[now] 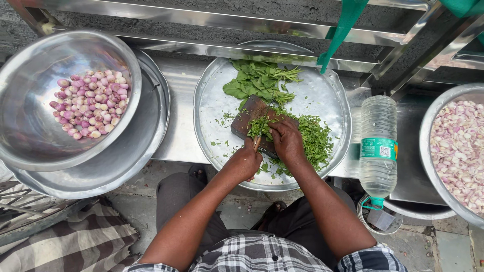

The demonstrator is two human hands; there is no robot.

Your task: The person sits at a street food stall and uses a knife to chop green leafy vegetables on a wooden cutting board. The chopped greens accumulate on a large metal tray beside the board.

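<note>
Two bowls: the big steel bowl (30, 126) at far left holds whole pink shallots (91, 103); another bowl (428, 126) at far right holds peeled, cut shallots (459, 146).
Round tray: a steel tray (327, 100) sits on the counter in front of me, between the bowls.
Bottle: a clear plastic bottle (378, 146) lies just right of the tray.
Greens: whole leaves (257, 80) at the tray's far side, chopped greens (315, 141) to the right.
Board: a small dark wooden board (247, 118) rests on the tray.
Right hand (286, 141): curled, pressing greens onto the board.
Left hand (244, 163): fist closed around a knife handle (257, 143); blade mostly hidden.
</note>
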